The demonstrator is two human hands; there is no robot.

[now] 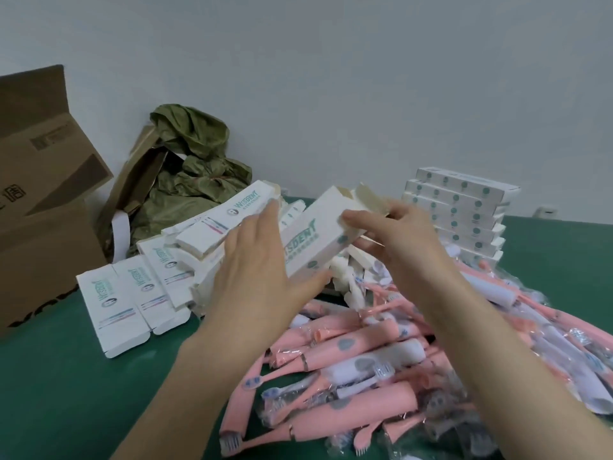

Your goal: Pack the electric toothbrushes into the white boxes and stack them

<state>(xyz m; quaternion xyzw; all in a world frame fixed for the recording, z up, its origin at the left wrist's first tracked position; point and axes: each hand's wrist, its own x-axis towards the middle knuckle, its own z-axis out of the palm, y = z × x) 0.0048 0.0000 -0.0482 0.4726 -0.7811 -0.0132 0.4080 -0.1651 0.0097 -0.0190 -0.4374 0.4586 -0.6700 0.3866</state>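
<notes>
I hold 1 white box [308,240] tilted above the green worktop [66,393], its open, flapped end raised away from me. My left hand [258,263] grips the lower end, thumb underneath and fingers laid along its left side. My right hand [401,234] pinches the upper end beside the flaps. Under the box lies a heap of pink electric toothbrushes [365,356] in clear wrappers. Flat unfilled boxes [126,293] spread out to the left, and a stack of closed boxes [464,207] stands at the back right. A brown carton [43,200] and a crumpled green bag [189,167] sit near the wall.
</notes>
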